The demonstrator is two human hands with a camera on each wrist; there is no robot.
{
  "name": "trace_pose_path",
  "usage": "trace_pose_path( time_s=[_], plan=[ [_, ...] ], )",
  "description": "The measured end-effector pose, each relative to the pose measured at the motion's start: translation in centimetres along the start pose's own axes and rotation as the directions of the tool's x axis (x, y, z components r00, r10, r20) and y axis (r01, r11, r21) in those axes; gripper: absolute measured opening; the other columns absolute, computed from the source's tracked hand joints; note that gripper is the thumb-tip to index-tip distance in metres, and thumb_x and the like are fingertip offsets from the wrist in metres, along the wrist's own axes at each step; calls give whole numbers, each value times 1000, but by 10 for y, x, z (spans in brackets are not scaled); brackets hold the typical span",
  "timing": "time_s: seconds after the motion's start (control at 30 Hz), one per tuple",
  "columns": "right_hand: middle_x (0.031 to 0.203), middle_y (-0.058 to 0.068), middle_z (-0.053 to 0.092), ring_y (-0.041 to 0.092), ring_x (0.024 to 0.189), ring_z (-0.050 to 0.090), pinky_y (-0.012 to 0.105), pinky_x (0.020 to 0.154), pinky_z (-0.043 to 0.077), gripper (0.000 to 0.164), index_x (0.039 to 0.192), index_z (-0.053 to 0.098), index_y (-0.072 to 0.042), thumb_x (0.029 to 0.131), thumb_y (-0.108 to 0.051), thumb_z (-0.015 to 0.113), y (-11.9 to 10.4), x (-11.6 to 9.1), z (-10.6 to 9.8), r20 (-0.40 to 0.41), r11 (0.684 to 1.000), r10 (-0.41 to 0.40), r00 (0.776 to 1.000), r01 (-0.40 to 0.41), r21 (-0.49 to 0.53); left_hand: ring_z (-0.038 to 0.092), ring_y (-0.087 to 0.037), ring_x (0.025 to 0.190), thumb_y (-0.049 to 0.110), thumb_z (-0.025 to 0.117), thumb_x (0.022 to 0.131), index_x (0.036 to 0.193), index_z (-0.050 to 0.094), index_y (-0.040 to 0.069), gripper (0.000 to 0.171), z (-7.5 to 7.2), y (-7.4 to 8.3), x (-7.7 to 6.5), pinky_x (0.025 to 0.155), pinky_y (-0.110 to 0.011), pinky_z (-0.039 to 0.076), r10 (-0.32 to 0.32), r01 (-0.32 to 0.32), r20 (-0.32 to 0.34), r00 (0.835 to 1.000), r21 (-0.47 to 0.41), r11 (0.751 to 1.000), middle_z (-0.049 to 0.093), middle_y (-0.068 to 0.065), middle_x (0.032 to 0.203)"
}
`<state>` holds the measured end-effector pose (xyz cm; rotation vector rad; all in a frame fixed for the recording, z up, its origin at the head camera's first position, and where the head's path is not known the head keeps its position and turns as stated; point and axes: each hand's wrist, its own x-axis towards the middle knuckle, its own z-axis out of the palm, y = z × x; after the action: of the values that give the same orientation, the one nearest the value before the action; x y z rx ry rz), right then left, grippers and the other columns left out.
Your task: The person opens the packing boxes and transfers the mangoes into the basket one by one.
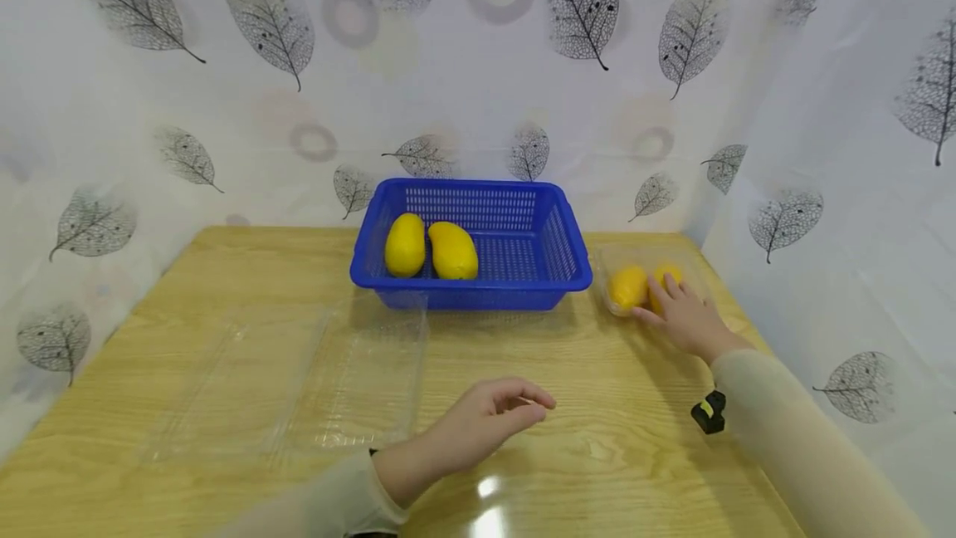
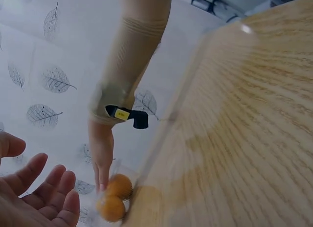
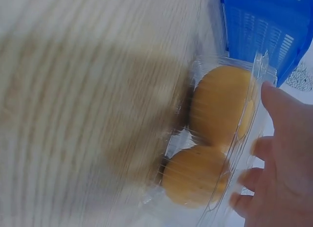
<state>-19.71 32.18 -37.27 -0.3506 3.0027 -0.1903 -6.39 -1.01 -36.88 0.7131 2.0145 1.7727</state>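
At the table's right side a clear plastic clamshell box (image 3: 243,114) stands with two yellow mangoes (image 3: 221,105) inside. My right hand (image 1: 683,318) lies over this box, its spread fingers touching the top, and the thumb is near the rim in the right wrist view. Over the front middle of the table hovers my left hand (image 1: 485,422), holding nothing, its fingers loosely bent. Left of it, a second clear clamshell box (image 1: 358,372) lies opened flat on the table. Two more mangoes (image 1: 453,251) sit in the left part of a blue plastic basket (image 1: 470,297).
The basket stands at the back middle of the wooden table (image 1: 597,438), close to a white leaf-patterned curtain (image 1: 478,90). More of that curtain runs along the left and right edges. A black wrist device (image 1: 708,412) is on my right sleeve.
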Motion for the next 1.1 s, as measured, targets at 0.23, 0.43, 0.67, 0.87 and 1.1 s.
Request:
trace_pose_path(
  time_s=[0.23, 0.43, 0.67, 0.87, 1.1],
  plan=[
    [144, 36, 16, 54, 129, 14, 76, 92, 13, 81, 145, 21, 5, 94, -58, 33, -12, -22, 7, -6, 999, -8, 1000, 8, -46, 60, -15, 93, 21, 52, 94, 107, 64, 1, 27, 8, -15, 13, 78, -37, 49, -154, 146, -47, 987, -144, 979, 64, -9, 108],
    [144, 33, 22, 53, 128, 22, 75, 92, 18, 80, 144, 26, 2, 93, -59, 33, -33, -44, 12, -1, 995, -34, 999, 34, -89, 61, -19, 91, 19, 51, 94, 107, 63, -2, 28, 14, -23, 16, 75, -36, 50, -193, 176, -76, 978, -183, 967, 65, -8, 105],
    [140, 30, 34, 51, 122, 35, 70, 88, 31, 72, 141, 37, 1, 92, -52, 45, -61, -66, 15, -60, 980, -83, 995, 70, -188, 62, -22, 91, 17, 51, 94, 110, 60, -6, 29, 14, -30, 14, 77, -42, 50, -203, 182, -100, 974, -184, 966, 64, -10, 105],
    [138, 27, 40, 48, 121, 40, 65, 87, 36, 71, 138, 43, -1, 89, -53, 50, -79, -84, 19, -100, 964, -136, 986, 109, -244, 61, -22, 91, 18, 50, 94, 114, 57, -5, 31, 13, -37, 8, 76, -39, 50, -224, 207, -86, 971, -176, 962, 64, -11, 107],
    [137, 21, 44, 43, 121, 43, 62, 87, 39, 69, 136, 48, -6, 88, -56, 50, -110, -96, 22, -108, 951, -205, 973, 172, -257, 61, -20, 89, 19, 50, 94, 124, 49, -5, 38, 10, -41, 4, 73, -33, 50, -273, 261, -36, 961, -199, 945, 63, -13, 107]
  ],
)
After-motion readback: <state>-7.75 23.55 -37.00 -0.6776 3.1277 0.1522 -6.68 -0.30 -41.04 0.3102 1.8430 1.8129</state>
